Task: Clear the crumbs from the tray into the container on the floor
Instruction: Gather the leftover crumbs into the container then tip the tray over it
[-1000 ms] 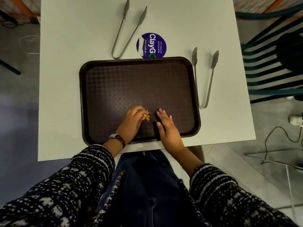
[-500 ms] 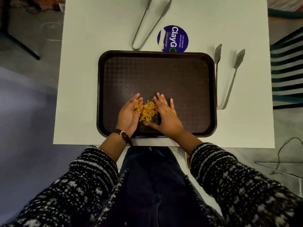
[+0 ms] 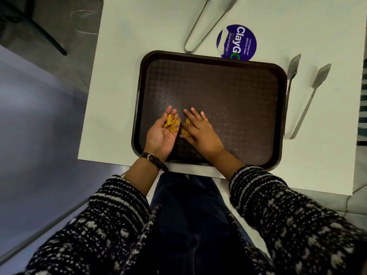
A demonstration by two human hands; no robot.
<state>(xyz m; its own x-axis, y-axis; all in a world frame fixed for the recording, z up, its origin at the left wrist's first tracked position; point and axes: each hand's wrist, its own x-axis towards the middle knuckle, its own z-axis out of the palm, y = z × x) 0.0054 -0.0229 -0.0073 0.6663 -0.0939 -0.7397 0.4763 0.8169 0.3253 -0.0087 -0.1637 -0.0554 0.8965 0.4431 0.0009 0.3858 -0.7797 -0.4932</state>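
Note:
A dark brown tray (image 3: 228,92) lies on the white table. My left hand (image 3: 161,135) rests palm up over the tray's near left part, cupping a heap of yellow crumbs (image 3: 171,124). My right hand (image 3: 200,130) lies flat, palm down, right beside it, fingers spread, with a few more yellow crumbs (image 3: 185,127) showing under its thumb side. Fine pale specks dot the tray's right half. No container on the floor is in view.
Two metal tongs lie on the white table (image 3: 123,76): one pair (image 3: 206,24) beyond the tray, one pair (image 3: 303,100) to its right. A round purple sticker (image 3: 237,42) sits at the tray's far edge. My dark-trousered lap is below the table edge.
My left hand turned palm up and now carries most of the crumbs. My right hand has flattened beside it. The view shifted so the tray sits further right.

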